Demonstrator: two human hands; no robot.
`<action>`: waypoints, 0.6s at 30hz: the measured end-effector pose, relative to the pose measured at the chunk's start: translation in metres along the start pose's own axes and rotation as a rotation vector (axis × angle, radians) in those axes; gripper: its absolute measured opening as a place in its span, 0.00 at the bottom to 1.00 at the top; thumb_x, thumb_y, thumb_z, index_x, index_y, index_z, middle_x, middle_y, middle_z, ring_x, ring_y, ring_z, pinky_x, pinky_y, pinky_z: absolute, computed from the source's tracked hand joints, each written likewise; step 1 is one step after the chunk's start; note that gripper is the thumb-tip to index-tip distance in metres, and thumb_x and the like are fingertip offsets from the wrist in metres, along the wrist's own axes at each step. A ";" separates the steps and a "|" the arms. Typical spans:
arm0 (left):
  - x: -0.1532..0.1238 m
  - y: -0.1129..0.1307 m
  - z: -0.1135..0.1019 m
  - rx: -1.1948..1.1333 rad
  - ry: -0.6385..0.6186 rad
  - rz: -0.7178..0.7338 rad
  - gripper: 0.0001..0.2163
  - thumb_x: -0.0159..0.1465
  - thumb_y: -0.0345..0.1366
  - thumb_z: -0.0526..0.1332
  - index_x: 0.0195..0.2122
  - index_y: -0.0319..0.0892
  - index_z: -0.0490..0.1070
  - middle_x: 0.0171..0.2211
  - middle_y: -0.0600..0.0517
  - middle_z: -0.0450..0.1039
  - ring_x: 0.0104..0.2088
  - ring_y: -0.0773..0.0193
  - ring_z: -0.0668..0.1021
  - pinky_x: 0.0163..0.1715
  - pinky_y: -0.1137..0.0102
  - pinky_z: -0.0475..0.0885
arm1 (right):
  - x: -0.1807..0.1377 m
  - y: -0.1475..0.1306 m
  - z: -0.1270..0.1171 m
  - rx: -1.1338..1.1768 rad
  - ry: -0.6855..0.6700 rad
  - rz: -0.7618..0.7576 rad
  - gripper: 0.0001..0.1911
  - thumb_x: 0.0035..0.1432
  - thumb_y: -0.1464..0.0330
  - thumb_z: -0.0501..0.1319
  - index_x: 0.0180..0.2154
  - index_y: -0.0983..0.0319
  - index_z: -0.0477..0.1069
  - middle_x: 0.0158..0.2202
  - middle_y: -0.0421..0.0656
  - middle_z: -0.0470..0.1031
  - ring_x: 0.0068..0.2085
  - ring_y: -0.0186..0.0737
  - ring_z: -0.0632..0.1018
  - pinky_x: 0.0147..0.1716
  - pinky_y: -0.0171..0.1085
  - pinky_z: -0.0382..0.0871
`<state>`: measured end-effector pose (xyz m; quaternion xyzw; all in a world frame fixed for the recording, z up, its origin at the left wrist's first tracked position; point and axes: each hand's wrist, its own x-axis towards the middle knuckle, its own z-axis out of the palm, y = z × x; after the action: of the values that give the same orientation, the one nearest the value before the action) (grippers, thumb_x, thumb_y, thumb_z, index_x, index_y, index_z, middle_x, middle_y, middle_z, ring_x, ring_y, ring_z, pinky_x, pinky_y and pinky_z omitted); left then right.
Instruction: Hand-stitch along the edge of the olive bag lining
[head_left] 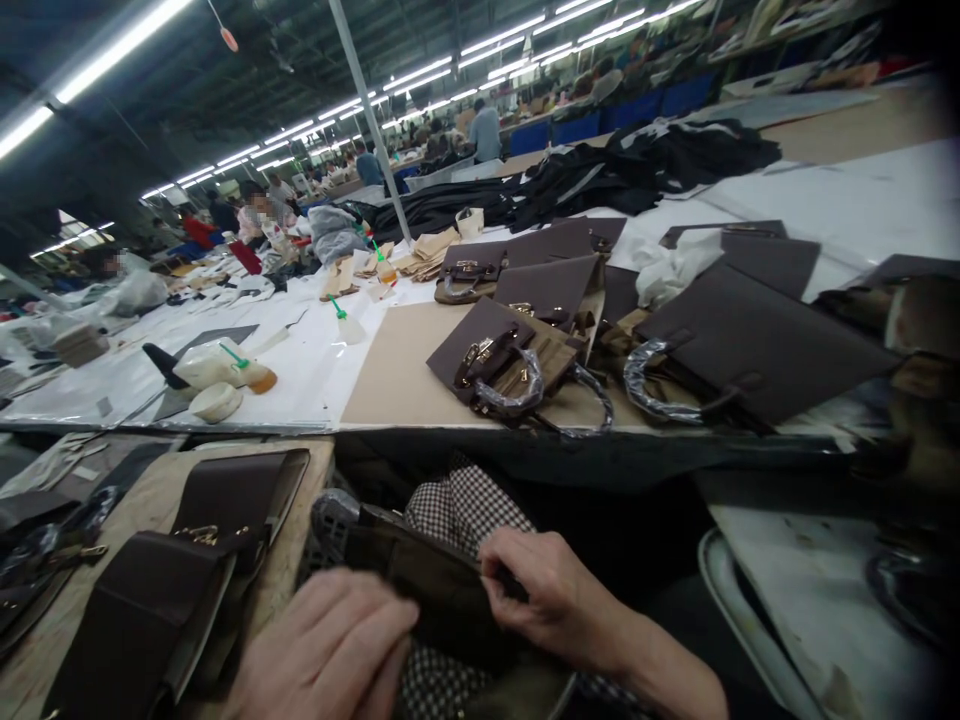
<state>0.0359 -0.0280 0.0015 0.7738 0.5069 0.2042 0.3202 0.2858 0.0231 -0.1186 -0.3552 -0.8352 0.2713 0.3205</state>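
Wooden side bench: at far left, it carries dark brown leather flap pieces with gold clasps, lying flat and overlapping, well apart from your hands.
Left hand: it lies palm down at the bottom edge, your fingers stretched nearly flat and resting on the near end of the dark brown leather bag piece in your lap. They press on it and do not wrap it.
Dark brown leather bag piece: it sits between your two hands, over a black-and-white checked cloth, its upper edge running from your left fingertips to your right ones.
Right hand: your fingers are curled and pinched shut on the piece's top edge, thumb hidden behind it.
Counter: beyond your lap, it bears finished brown handbags with plastic-wrapped handles, a tan board beneath them.
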 end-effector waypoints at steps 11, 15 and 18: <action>0.083 -0.046 0.055 0.631 -0.210 0.287 0.02 0.67 0.32 0.59 0.39 0.44 0.70 0.34 0.53 0.76 0.36 0.55 0.77 0.36 0.61 0.69 | -0.003 0.012 0.002 -0.150 -0.004 -0.055 0.10 0.54 0.79 0.53 0.35 0.60 0.66 0.30 0.38 0.71 0.29 0.36 0.71 0.28 0.36 0.60; 0.082 -0.048 0.057 0.561 -0.261 0.140 0.04 0.65 0.33 0.62 0.40 0.46 0.70 0.34 0.54 0.78 0.37 0.55 0.79 0.36 0.65 0.69 | -0.002 0.014 0.005 -0.116 -0.044 -0.088 0.10 0.54 0.79 0.54 0.35 0.59 0.66 0.30 0.38 0.73 0.29 0.36 0.73 0.27 0.36 0.60; 0.083 -0.050 0.058 0.394 -0.274 0.041 0.09 0.63 0.31 0.63 0.43 0.47 0.68 0.34 0.56 0.78 0.36 0.58 0.80 0.34 0.70 0.68 | -0.002 0.015 0.003 -0.066 -0.060 -0.082 0.10 0.54 0.79 0.54 0.35 0.59 0.66 0.31 0.40 0.75 0.29 0.36 0.75 0.28 0.35 0.62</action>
<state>0.0743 0.0452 -0.0754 0.8520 0.4730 0.0010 0.2244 0.2908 0.0300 -0.1314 -0.3228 -0.8668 0.2408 0.2941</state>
